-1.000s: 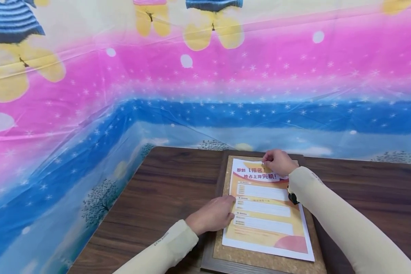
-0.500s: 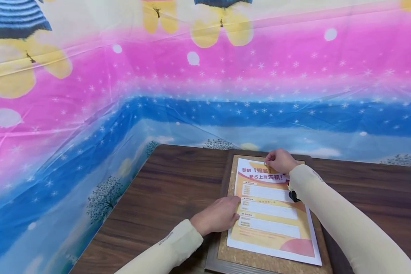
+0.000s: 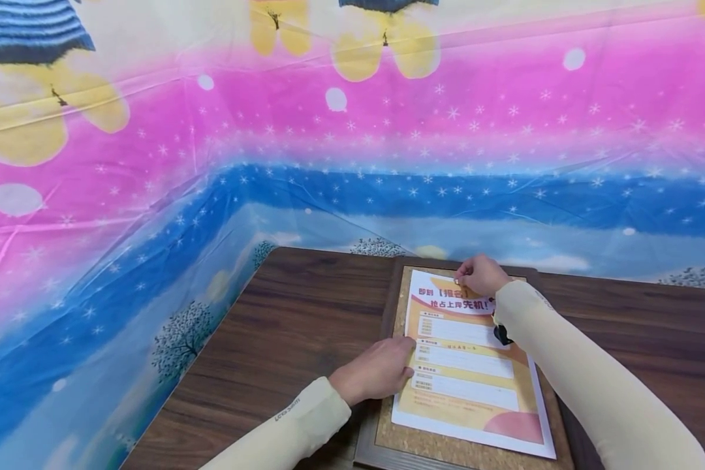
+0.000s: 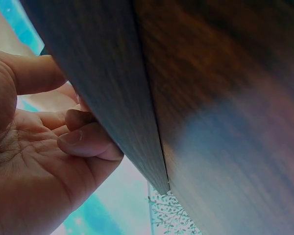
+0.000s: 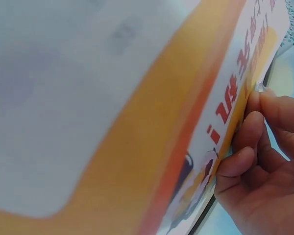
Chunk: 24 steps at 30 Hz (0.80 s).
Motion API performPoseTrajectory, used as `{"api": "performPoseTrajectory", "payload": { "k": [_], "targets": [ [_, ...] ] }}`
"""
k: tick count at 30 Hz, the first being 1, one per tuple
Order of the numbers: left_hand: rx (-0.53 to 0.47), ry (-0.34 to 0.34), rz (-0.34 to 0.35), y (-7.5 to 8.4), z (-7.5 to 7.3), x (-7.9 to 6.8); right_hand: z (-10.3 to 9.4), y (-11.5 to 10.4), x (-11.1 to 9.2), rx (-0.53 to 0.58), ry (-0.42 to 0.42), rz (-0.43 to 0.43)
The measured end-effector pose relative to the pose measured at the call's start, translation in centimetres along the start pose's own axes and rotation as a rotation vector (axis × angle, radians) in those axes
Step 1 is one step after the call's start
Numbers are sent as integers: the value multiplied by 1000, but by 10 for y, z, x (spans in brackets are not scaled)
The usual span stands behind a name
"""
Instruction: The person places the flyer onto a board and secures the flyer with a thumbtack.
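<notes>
A yellow and white poster [image 3: 464,391] lies on a cork board [image 3: 440,444] with a dark wooden frame [image 3: 367,437]. In the head view my right hand [image 3: 483,275] is at the poster's top edge. Its thumb and forefinger pinch a small clear push pin [image 5: 260,87] against the paper, seen in the right wrist view; the pin's point is hidden. My left hand [image 3: 376,369] lies across the left side of the frame, fingertips resting on the poster's left margin. In the left wrist view, its lower fingers [image 4: 90,139] bend in beside the frame's outer side.
The board lies on a dark wood-grain table [image 3: 282,313], its top end near the far edge. Behind rises a pink and blue printed cloth [image 3: 329,130]. A black watch-like item [image 3: 501,335] is at the right wrist.
The head view has shifted, so the board and both hands appear slightly farther right. Both hands keep their places on the board, the right one still pinching the push pin.
</notes>
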<state>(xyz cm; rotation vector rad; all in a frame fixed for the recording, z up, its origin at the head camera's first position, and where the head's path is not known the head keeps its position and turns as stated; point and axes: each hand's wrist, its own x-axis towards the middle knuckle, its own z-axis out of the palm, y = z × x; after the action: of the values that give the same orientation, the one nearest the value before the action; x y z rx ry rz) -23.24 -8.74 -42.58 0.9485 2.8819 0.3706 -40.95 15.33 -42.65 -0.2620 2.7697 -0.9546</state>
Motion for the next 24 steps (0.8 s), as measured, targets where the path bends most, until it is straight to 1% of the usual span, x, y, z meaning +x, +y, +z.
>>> {"api": "performPoseTrajectory", "payload": {
  "k": [3,8,10,17,24],
  "targets": [
    [7,2,10,0,1,1,-2,3,3,19,-27,10],
    [-6,-4,14,0,2,1,-6,5,7,47,-64,59],
    [-9,-6,10,1,2,2,-6,4,7,57,-64,74],
    [-19,-2,3,1,1,1,-7,2,6,58,-55,73],
    [-9,3,4,0,1,0,-4,1,7,89,-45,88]
  ]
}}
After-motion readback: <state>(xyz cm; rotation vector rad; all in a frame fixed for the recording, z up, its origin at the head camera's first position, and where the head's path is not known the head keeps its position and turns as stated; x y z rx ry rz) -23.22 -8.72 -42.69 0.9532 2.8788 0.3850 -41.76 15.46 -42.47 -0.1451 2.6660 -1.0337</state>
